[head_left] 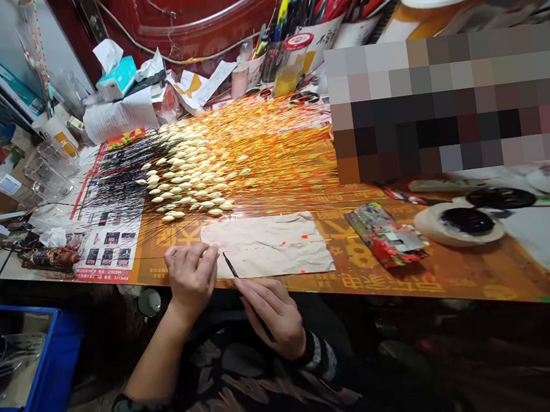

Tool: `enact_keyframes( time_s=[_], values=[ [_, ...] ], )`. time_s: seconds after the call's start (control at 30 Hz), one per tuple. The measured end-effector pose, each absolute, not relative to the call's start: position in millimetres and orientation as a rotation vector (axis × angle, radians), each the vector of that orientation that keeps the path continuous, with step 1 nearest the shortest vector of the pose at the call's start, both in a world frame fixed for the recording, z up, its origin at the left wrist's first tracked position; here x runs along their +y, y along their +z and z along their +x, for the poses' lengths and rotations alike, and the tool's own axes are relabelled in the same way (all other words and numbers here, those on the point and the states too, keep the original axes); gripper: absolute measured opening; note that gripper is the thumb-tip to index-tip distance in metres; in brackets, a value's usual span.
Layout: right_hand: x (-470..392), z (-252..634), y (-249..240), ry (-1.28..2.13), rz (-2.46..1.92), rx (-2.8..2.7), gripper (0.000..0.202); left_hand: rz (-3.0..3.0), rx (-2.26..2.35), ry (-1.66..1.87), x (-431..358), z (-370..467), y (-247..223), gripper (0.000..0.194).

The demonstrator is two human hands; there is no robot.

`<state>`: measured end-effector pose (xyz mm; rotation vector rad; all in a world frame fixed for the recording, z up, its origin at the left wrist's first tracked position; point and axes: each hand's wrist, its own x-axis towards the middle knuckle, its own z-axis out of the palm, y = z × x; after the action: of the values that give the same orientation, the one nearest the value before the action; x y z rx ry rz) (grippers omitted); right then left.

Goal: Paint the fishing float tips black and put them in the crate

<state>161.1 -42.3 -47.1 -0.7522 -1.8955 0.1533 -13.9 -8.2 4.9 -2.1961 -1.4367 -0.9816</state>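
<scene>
My left hand [192,276] is at the table's front edge by the left end of a pale cloth [274,243], its fingers pinched together; what they hold is too thin to make out clearly. My right hand [274,313] grips a thin dark brush [231,265] like a pen, its tip pointing up and left toward my left hand. Beyond the cloth lie many thin floats with cream, oval bodies [190,169]. Their dark stems [115,175] point left and their orange and yellow tips [278,152] point right.
Right of the cloth lies a paint-smeared block [387,235], then a round dish with black paint [460,223]. Glass mugs [48,177], a tissue box [116,80] and a red-lidded jar [291,63] stand behind. A blue crate [50,380] is at lower left. The right background is pixelated.
</scene>
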Motion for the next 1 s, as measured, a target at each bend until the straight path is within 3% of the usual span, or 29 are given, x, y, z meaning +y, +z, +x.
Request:
enact_keyframes(
  time_s=[1.0],
  values=[
    [-40.7,154.1,-43.0,0.146,-0.743,-1.916,0.064,-2.184,-1.464,-0.973,-10.8,-19.4,0.9,0.026]
  ],
)
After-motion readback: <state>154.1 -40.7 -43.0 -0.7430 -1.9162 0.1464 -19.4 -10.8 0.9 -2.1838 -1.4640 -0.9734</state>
